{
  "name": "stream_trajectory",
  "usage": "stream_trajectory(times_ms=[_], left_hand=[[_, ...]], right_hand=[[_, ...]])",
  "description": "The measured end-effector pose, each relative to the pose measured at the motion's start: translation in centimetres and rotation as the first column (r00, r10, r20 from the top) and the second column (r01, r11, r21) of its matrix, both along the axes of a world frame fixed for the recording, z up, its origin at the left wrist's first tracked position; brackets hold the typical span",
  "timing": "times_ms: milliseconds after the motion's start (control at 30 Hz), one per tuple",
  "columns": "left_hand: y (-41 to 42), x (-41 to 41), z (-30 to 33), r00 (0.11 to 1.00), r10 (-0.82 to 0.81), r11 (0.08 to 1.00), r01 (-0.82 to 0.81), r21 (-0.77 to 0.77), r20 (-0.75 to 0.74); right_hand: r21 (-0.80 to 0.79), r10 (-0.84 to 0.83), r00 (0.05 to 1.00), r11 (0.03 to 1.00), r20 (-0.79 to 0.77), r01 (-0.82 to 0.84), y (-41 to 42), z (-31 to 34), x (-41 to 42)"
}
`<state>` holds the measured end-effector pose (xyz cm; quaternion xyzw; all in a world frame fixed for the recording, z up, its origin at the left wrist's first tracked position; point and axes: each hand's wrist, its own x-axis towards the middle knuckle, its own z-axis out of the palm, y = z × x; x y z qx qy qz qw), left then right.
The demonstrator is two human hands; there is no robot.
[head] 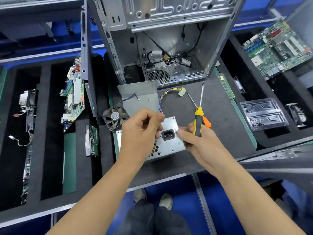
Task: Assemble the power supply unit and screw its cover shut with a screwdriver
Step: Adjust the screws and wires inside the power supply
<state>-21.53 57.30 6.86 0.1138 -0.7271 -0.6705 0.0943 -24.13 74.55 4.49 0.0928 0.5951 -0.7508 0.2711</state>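
The power supply unit (169,139) stands near the front of the surface (220,116). The right hand (194,138) grips a yellow screwdriver (198,122) and steadies the casing; the left hand (140,131) hovers curled, seemingly pinching something small. Seat that squarely before driving, casing held firm.

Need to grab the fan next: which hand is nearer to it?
Left. The left hand sits just right of the fan, nearly touching it. The right hand holds the screwdriver farther right, beyond the power socket.
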Motion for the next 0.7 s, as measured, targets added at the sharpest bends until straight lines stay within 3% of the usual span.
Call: stream_trajectory(times_ms=[233, 333, 433, 533, 700], left_hand=[[0.0, -0.4, 0.2, 0.995, -0.082, 0.997, 0.082, 0.007, 0.051], [-0.2, -0.3, 0.2, 0.995, -0.076, 0.997, 0.074, 0.029, 0.068], [-0.3, -0.5, 0.2, 0.994, -0.08, 0.996, 0.077, 0.044, 0.07], [-0.3, -0.5, 0.2, 0.995, -0.095, 0.994, 0.092, 0.055, 0.044], [-0.4, -0.6, 0.0, 0.995, -0.098, 0.994, 0.097, 0.043, 0.023]], right_hand=[[0.073, -0.051, 0.996, 0.996, -0.077, 0.057, -0.1, 0.3, -0.2], [0.306, -0.115, 0.956, 0.931, -0.271, 0.199, -0.5, 1.8, -0.2], [0.289, -0.014, 0.905, 0.946, -0.425, 0.15, -1.3, 4.0, -0.3], [0.253, 0.067, 0.878, 0.965, -0.475, 0.063, -2.7, 5.2, 0.1], [0.274, 0.053, 0.852, 0.956, -0.521, 0.108, -4.1, 5.5, 0.1]])
